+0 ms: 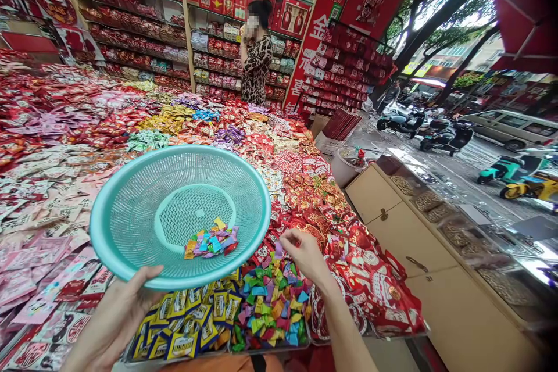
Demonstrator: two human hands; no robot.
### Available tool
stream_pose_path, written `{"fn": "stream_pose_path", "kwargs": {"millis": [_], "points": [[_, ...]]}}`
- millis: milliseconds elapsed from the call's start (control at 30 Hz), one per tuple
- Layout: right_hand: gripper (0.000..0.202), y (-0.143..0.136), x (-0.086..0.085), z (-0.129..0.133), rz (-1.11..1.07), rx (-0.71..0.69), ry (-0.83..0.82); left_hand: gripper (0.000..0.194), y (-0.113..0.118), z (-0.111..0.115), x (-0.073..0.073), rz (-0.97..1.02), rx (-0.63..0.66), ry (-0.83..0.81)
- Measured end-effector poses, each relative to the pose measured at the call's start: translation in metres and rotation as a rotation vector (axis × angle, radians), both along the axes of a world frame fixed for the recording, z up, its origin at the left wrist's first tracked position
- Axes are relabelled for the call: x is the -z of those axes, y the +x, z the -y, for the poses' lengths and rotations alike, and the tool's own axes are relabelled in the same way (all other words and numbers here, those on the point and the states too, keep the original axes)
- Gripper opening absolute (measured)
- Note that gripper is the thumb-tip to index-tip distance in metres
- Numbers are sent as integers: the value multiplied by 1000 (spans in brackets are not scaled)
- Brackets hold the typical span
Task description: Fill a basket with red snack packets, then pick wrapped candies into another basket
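My left hand (126, 308) grips the near-left rim of a turquoise plastic mesh basket (131, 180), thumb over the edge and the other fingers hidden beneath. Inside, toward the basket's near side, lies a small heap of colourful wrapped candies (213, 241). Just right of the basket, my right hand (303, 253) is closed in a pinch on a purple-wrapped candy (278, 250). Under that hand is a tray of twisted-wrapper candies (270, 308) in green, blue, yellow, pink and purple. Yellow and navy candy packets (187, 319) fill the section to its left, partly below the basket.
Heaps of pink and white packets (39, 232) spread to the left, red candy bags (361, 267) to the right. A person in a leopard-print top (257, 70) stands by the back shelves. Wooden cabinets (418, 250) line the right side, with parked scooters (447, 135) beyond.
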State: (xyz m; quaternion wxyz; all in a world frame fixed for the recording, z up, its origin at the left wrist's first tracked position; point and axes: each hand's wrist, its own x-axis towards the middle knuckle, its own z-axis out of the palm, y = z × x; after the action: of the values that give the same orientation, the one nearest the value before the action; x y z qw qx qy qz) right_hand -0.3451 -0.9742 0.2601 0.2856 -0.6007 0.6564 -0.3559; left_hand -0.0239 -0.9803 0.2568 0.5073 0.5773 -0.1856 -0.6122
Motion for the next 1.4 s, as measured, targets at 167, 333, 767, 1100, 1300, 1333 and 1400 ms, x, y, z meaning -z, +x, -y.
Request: {"fn": "stream_pose_path", "kwargs": {"millis": [167, 333, 767, 1100, 1300, 1333, 1400], "points": [[19, 25, -35, 10, 198, 17, -128, 13, -2, -2, 6, 4, 37, 5], [13, 68, -18, 28, 77, -142, -102, 15, -7, -8, 8, 23, 81, -24], [12, 68, -9, 21, -159, -138, -135, 15, -6, -10, 7, 34, 125, -46], [8, 0, 29, -14, -320, -100, 71, 14, 2, -2, 9, 38, 57, -85], [18, 29, 56, -23, -446, -288, 216, 13, 8, -3, 12, 29, 50, -88], [21, 36, 58, -22, -461, -299, 217, 12, 8, -4, 10, 29, 49, -88], [27, 47, 61, -20, -495, -300, 224, 12, 7, -4, 8, 24, 45, -80]]}}
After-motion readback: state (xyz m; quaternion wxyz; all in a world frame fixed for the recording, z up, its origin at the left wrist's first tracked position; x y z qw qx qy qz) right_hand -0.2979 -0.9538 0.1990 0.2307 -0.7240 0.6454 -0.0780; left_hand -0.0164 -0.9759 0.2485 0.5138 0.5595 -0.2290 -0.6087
